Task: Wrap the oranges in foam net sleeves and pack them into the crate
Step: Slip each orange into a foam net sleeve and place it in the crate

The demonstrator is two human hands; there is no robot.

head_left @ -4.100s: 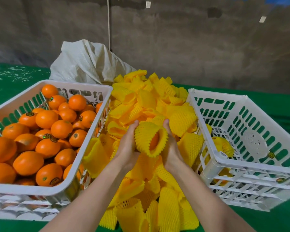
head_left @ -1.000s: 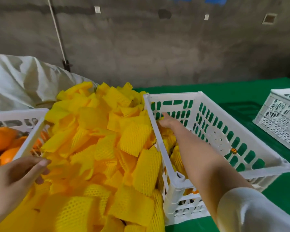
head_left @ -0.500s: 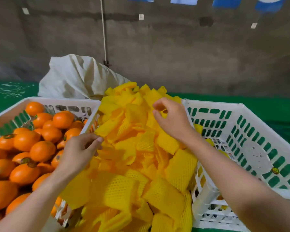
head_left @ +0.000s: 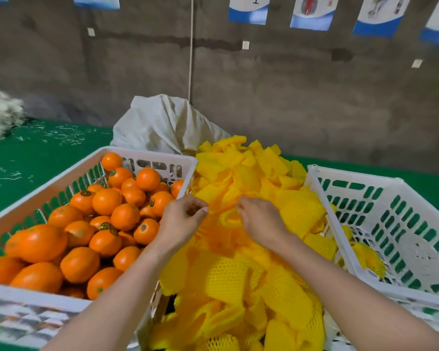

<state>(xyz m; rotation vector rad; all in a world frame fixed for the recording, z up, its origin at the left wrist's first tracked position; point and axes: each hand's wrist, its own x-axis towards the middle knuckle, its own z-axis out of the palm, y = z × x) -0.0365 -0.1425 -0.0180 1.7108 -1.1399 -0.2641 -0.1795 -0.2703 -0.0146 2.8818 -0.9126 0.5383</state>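
Observation:
A heap of yellow foam net sleeves [head_left: 238, 274] lies between two white crates. The left crate [head_left: 61, 178] is full of bare oranges [head_left: 107, 201], some with stickers. In the right crate [head_left: 360, 174] sit a few wrapped oranges [head_left: 369, 259] at the bottom. My left hand [head_left: 181, 225] and my right hand [head_left: 262, 220] hover close together over the top of the heap. The curled fingers of both pinch the edges of one foam net sleeve [head_left: 224, 210] between them. No orange is in either hand.
A white cloth sack [head_left: 162, 125] stands behind the heap against the grey wall. Green cloth [head_left: 36, 153] covers the table, strewn with white shreds at the far left. The crates flank the heap tightly on both sides.
My right hand came out of the right crate and back to the sleeve heap. My left hand moved from the orange crate's edge toward it, and both now meet on one sleeve.

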